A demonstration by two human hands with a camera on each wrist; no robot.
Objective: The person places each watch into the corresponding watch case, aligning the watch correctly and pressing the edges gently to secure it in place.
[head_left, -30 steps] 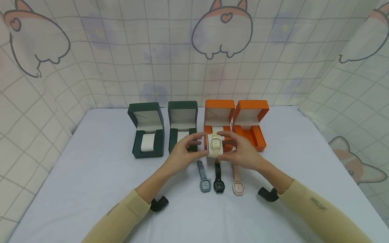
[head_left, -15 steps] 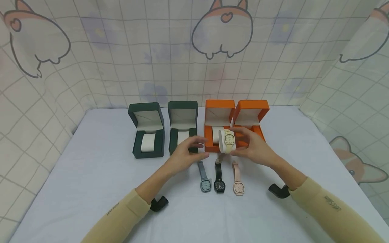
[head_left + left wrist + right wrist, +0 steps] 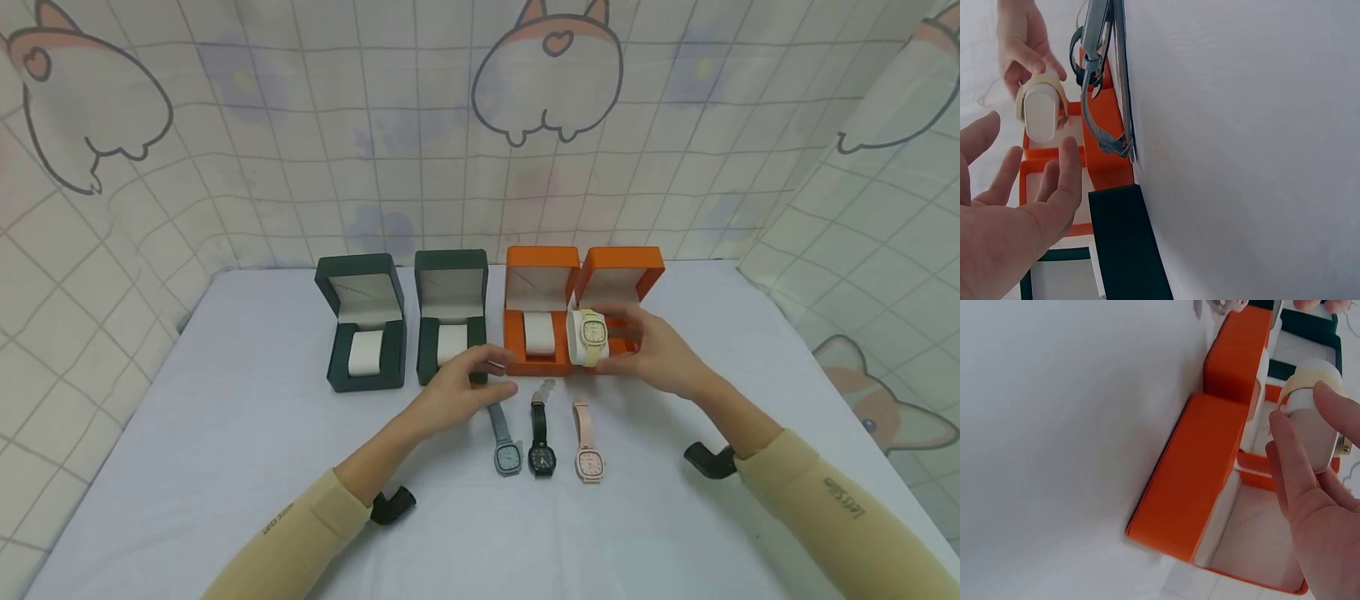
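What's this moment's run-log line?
right hand: holds white cushion with yellow watch | left hand: holds nothing | blue watch, black watch, pink watch: on table

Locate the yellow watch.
Head view, right of centre: the yellow watch is around a white cushion in the right hand, by the rightmost orange box.

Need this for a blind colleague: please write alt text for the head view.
A person's right hand holds a white cushion with a pale yellow watch around it, near two open orange boxes. The left hand holds nothing. Two open green boxes stand alongside; blue, black and pink watches lie in front.
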